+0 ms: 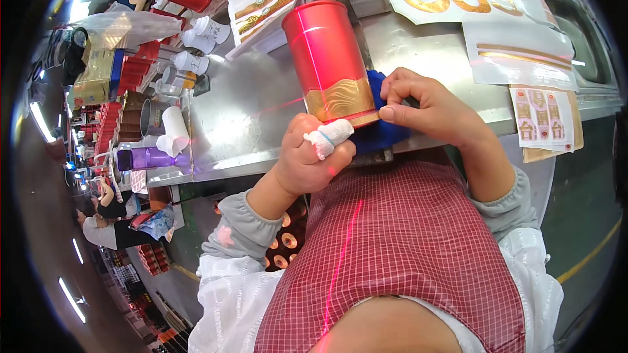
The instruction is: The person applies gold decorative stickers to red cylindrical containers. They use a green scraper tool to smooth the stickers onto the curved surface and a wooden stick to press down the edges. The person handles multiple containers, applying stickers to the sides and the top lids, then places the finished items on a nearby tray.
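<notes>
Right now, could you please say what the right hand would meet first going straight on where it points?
The right hand would probably meet the gold band on the red canister first; whether they touch is unclear.

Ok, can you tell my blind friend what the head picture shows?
A person's left hand and right hand are at the lower end of a shiny red cylinder with a wavy gold band, over a silver metal table.

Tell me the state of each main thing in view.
Red cylinder: gold band on its near end
Left hand: curled at that end, one finger wrapped in white
Right hand: fingers bent, beside that end
Checked apron: worn
Ceiling light: lit
</notes>
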Demonstrator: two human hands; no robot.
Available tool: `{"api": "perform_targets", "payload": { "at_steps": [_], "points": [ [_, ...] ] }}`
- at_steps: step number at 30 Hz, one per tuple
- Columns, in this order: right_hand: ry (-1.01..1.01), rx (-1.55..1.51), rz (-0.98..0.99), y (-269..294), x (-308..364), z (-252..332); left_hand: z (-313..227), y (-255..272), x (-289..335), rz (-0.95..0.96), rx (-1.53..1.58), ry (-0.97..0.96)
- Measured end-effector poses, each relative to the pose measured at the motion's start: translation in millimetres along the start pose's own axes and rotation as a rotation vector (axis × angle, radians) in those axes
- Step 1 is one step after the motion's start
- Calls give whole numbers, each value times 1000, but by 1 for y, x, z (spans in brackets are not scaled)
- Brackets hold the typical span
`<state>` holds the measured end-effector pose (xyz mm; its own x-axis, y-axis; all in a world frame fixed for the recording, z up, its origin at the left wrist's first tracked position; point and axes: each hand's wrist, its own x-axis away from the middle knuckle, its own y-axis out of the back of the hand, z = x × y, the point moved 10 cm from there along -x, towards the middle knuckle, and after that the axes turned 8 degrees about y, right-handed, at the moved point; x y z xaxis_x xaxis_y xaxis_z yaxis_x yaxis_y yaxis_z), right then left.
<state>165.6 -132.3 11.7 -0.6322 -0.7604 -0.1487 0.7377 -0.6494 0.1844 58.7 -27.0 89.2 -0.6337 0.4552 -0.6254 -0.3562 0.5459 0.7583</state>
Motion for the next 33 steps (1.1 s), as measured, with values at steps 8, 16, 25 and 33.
{"api": "perform_targets", "payload": {
  "at_steps": [8, 16, 25, 33],
  "points": [
    [-8, -40, -14, 1, 1, -4, -20, -21, -23, 234, -137, -216],
    [6, 21, 2, -2, -1, -1, 3, -3, -1, 52, -31, 36],
    [14, 6, -1, 0, 1, -1, -18, -23, -19, 191, -201, -248],
    [281, 239, -181, 8, 11, 21, 11, -2, 17, 19, -19, 50]
  ]
}}
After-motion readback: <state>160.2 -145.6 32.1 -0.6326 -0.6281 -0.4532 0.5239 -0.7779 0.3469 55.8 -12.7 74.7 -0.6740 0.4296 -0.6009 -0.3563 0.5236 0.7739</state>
